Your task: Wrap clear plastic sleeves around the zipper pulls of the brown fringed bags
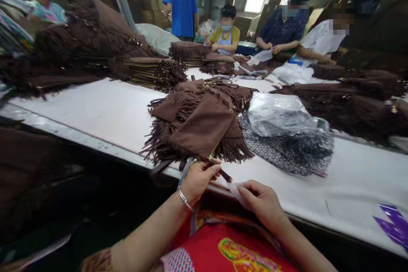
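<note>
A brown fringed pouch lies on a heap of similar pouches, one zipped corner pointing toward me. At that corner my left hand pinches the short brown strap near its gold clasp. Greyish wrapping material shows beside the left wrist, partly hidden. My right hand grips a small white translucent sheet between thumb and fingers. The sheet's far end touches or nearly touches the strap tip; I cannot tell which.
Beside the heap, a clear plastic bag rests on black-and-white speckled cloth. More brown pouches are stacked across the white table. Purple foil lies at right. Several people work beyond, one in a blue shirt.
</note>
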### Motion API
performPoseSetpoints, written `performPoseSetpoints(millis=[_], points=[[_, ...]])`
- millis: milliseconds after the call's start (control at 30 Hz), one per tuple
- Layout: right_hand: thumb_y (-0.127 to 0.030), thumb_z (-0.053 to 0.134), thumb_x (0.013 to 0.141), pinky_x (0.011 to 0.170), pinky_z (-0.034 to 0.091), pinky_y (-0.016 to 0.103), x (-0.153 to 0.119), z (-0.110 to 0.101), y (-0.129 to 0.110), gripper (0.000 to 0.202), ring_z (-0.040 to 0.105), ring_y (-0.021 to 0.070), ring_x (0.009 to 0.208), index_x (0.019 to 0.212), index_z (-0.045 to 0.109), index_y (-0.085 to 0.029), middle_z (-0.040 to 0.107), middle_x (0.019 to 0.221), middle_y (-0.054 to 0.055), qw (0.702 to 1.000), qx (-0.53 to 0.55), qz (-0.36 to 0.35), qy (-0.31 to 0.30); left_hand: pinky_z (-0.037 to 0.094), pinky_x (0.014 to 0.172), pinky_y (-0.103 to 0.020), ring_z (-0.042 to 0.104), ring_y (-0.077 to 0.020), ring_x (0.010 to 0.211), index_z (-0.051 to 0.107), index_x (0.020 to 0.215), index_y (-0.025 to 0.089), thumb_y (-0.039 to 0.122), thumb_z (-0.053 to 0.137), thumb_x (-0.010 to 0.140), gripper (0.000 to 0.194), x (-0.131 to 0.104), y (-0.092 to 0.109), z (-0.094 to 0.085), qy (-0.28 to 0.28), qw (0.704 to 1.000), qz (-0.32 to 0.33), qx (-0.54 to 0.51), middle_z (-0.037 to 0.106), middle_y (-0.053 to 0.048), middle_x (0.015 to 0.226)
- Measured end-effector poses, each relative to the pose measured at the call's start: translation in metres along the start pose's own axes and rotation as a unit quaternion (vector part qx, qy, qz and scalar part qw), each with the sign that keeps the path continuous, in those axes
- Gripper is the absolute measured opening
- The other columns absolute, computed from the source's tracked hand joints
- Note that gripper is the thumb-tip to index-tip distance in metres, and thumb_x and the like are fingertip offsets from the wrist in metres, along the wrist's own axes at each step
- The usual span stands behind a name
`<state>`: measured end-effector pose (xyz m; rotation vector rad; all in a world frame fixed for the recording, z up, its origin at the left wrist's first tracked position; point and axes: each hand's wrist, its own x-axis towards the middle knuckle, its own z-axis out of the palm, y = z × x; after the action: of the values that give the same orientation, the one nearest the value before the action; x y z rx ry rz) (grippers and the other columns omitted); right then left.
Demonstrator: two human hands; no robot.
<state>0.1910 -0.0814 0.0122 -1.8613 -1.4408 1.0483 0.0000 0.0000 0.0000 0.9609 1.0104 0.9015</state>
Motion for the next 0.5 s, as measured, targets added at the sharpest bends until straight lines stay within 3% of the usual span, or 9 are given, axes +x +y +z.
performPoseSetpoints(millis=[300,500], points=[[-0.035,0.058,0.086,0.071,0.042,0.027,-0.006,0.009,0.008,0.018,0.058,0.0176,0.075,0.077,0.067,-0.021,0.065,0.078,0.001,0.993,0.018,-0.090,0.071,0.042,0.061,-0.021,0.054,-0.0099,0.061,0.071,0.091,0.015,0.033,0.071,0.074,0.025,-0.006,0.005,-0.003,0.005,1.000,0.008,-0.001,0.062,0.000,0.066],[-0.035,0.060,0.085,0.070,0.042,0.027,-0.006,0.015,0.010,0.017,0.058,0.0174,0.075,0.079,0.067,-0.021,0.065,0.077,0.001,0.992,0.014,-0.083,0.095,0.042,0.059,-0.021,0.053,-0.0096,0.060,0.071,0.091,0.015,0.034,0.072,0.074,0.026,-0.004,0.000,-0.005,0.007,1.000,0.018,-0.010,0.061,0.000,0.066]])
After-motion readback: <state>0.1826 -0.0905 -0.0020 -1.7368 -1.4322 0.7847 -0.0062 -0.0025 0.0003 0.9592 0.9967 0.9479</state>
